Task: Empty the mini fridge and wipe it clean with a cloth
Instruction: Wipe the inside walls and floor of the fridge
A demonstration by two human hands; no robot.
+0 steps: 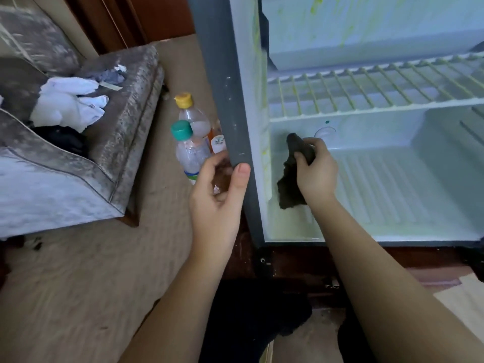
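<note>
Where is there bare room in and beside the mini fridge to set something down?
The wire shelf is bare across its width. The fridge floor is free right of the right hand and its dark cloth. The carpet lies open before the armchair. Crowded: the gap between armchair and mini fridge, where the yellow-capped bottle and green-capped bottle stand.

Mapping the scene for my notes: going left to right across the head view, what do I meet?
White rags on the armchair → green-capped bottle → left hand gripping the fridge frame → dark cloth held by the right hand.
</note>
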